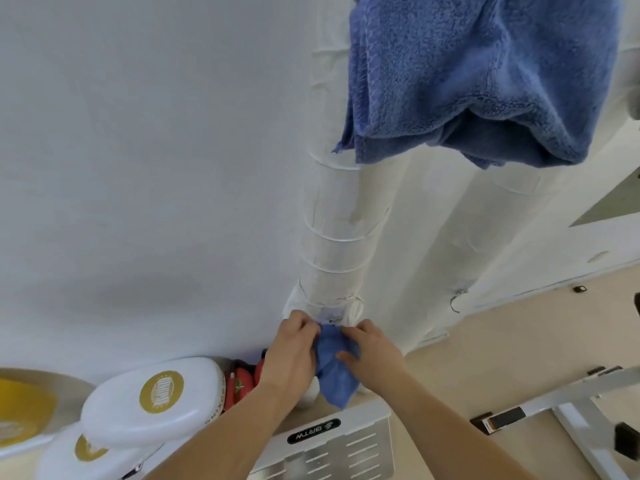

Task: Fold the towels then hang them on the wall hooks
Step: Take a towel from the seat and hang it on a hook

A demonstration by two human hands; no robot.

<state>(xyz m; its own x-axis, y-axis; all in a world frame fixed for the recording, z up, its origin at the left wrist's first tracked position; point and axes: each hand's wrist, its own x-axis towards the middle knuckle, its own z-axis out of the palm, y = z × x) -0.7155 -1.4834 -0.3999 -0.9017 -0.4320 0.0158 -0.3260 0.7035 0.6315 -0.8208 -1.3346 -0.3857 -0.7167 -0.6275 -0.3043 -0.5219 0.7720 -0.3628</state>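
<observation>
With left hand (294, 348) and right hand (370, 351) both pinching the top of the towel (334, 367) against the wall just below the hook (333, 320), keep the fold tight, lift its edge over the tip, release only once caught.

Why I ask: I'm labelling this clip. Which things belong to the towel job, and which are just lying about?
Job: large blue terry towel hanging up high; small blue cloth, gripped by the left hand and right hand; bare wire wall hook.
Lying about: white oval tub with round gold label; red tomato-like items; white slotted metal panel; white wrapped pipe.
</observation>
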